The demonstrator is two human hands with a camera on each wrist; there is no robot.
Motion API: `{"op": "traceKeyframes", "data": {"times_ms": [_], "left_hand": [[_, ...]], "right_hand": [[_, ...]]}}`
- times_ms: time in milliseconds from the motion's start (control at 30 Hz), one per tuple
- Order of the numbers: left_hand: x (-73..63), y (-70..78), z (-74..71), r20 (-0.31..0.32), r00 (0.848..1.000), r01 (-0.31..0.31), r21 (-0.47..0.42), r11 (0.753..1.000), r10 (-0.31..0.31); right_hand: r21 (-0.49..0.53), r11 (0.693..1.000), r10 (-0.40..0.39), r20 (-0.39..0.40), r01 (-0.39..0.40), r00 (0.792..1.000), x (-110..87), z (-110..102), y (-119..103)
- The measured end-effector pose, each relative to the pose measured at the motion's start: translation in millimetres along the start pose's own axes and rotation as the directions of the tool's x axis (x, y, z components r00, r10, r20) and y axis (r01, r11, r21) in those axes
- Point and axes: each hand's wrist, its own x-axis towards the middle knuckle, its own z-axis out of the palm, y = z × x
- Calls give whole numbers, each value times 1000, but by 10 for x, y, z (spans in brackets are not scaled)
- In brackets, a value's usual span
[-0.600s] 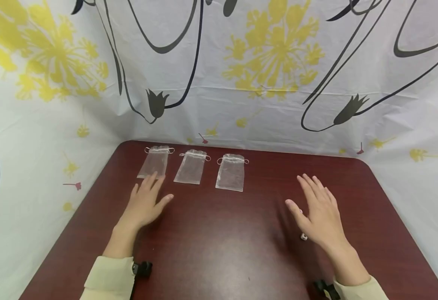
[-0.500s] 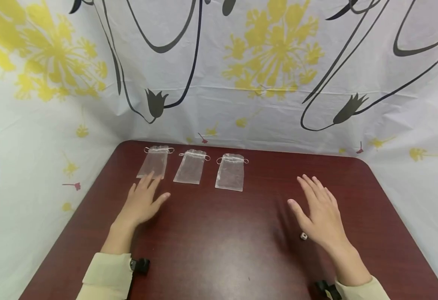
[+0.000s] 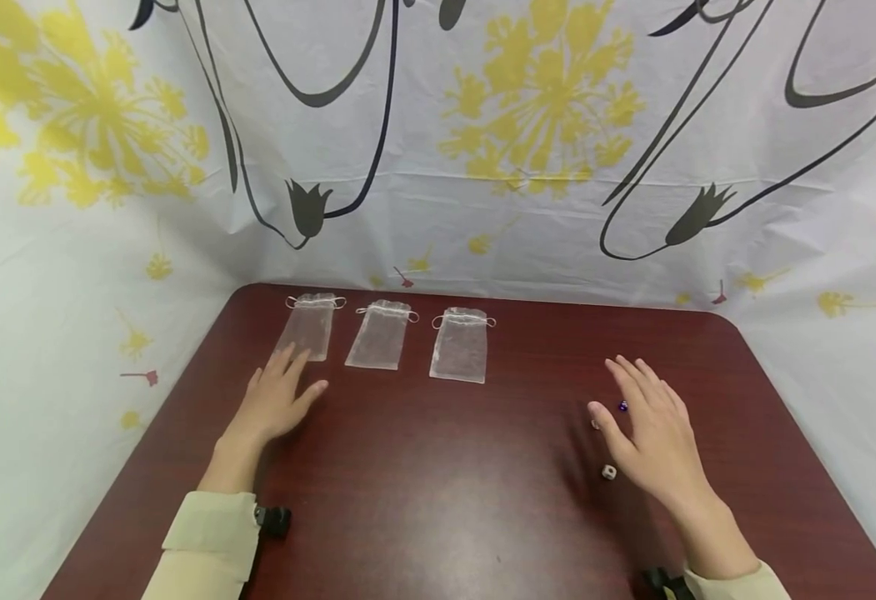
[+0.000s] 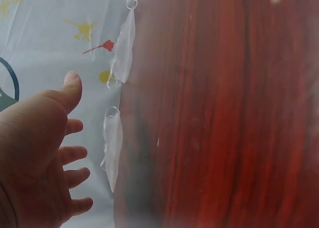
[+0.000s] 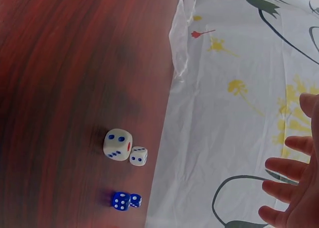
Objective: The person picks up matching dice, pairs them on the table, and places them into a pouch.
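Three sheer white drawstring pouches lie flat in a row at the back left of the table: a left pouch [image 3: 313, 321], a middle pouch [image 3: 379, 337] and a right pouch [image 3: 460, 348]. My left hand [image 3: 268, 404], fingers spread and nothing in it, overlaps the left pouch's lower edge in the head view. My right hand [image 3: 658, 437] hovers palm inward beside several dice, also holding nothing. In the right wrist view a larger white die [image 5: 118, 145] sits beside a small white die [image 5: 138, 156]. Below them are a blue die [image 5: 120, 201] and a smaller blue die [image 5: 135, 200].
The dark red-brown table [image 3: 438, 483] has rounded back corners. A white cloth [image 3: 422, 200] with yellow and grey flowers hangs close behind and beside it. Each wrist carries a small black camera, such as the left camera [image 3: 276, 522].
My left hand has drifted left and slightly toward me. The right hand has shifted right, so a blue die and a white die now show beside its thumb. The pouches stay put.
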Motion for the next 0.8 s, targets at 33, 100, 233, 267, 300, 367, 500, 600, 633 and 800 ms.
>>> {"op": "traceKeyframes", "data": {"times_ms": [33,100,233,267,300,367,500,600,633,800], "left_hand": [[15,-2,-3,2,1000,1,4,1000,-1],[41,-7,-10,9,1000,3,8,1000,-4],[79,-18,-25,23,1000,10,13,1000,-11],[87,-25,-29,26,1000,12,14,1000,-12],[93,-32,-31,28,1000,15,14,1000,-15],[114,-48,-24,30,999,17,13,1000,-17],[144,-94,4,36,999,22,4,1000,-22],[156,-132,28,46,999,26,1,1000,-26],[159,-145,35,50,998,28,3,1000,-28],[188,-164,45,50,999,14,24,1000,-15]], "right_hand": [[-1,1000,2,-1,-2,1000,-6,-4,7],[-3,1000,4,-4,-4,1000,-16,-10,19],[-3,1000,4,-6,-4,1000,-34,-15,40],[-2,1000,4,-8,-4,1000,-38,-13,45],[-2,1000,4,-10,-4,1000,-42,-12,50],[-1,1000,6,-13,-6,1000,-55,-16,62],[-2,1000,15,-19,-15,1000,-80,-20,92],[-7,1000,23,-20,-23,1000,-96,-23,119],[-9,1000,26,-19,-26,999,-102,-24,127],[-13,999,46,-18,-46,999,-129,-46,168]]}}
